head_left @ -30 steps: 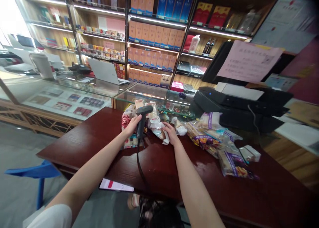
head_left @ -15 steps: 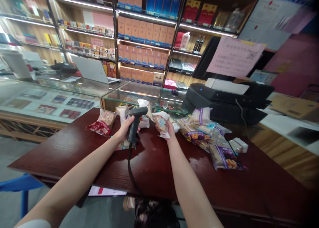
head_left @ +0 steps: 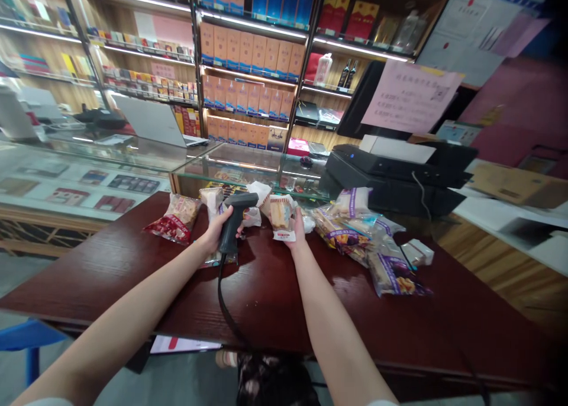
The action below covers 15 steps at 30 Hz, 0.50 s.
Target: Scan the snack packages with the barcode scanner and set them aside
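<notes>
My left hand is wrapped round the handle of a black barcode scanner, its cable hanging over the dark red table. In my right hand lies a small packet with a white and striped wrapper, held to the right of the scanner and apart from it. Left of the scanner sits a red and clear snack bag. White wrapped packets stand behind my left hand. To the right is a heap of purple and clear snack bags.
Behind the table runs a glass display counter with a laptop on its left part. A black printer stands at the back right. A blue stool is at the lower left.
The packet in my right hand has turned, and its pale sandwich-like face now shows more. The whole view has shifted slightly; the scanner stays in my left hand.
</notes>
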{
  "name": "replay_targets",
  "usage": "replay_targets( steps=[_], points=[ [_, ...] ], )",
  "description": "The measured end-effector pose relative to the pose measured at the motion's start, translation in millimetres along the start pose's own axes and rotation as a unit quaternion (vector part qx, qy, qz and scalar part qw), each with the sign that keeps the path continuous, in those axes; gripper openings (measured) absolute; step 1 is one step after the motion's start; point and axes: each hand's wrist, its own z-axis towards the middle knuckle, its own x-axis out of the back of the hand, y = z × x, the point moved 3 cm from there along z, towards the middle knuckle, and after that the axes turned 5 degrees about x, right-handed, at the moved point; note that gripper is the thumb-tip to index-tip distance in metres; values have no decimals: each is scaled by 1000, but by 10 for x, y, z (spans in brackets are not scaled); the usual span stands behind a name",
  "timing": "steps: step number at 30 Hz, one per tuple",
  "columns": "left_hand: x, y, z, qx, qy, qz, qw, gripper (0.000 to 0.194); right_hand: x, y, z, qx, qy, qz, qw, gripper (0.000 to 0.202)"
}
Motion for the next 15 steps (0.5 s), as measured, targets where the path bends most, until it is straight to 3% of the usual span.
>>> replay_targets(
  steps=[6,11,15],
  points=[
    [-52,-4,-62,20,-24,18,999,62,-3,8,-26,3,3,29,1000,44],
    [-68,-3,-78,19,-28,30,999,63,14,-12,-36,1,-7,-5,1000,54],
    [-81,-9,-88,35,-30,36,998,63,31,-33,-84,5,21,-5,1000,71]
  ],
)
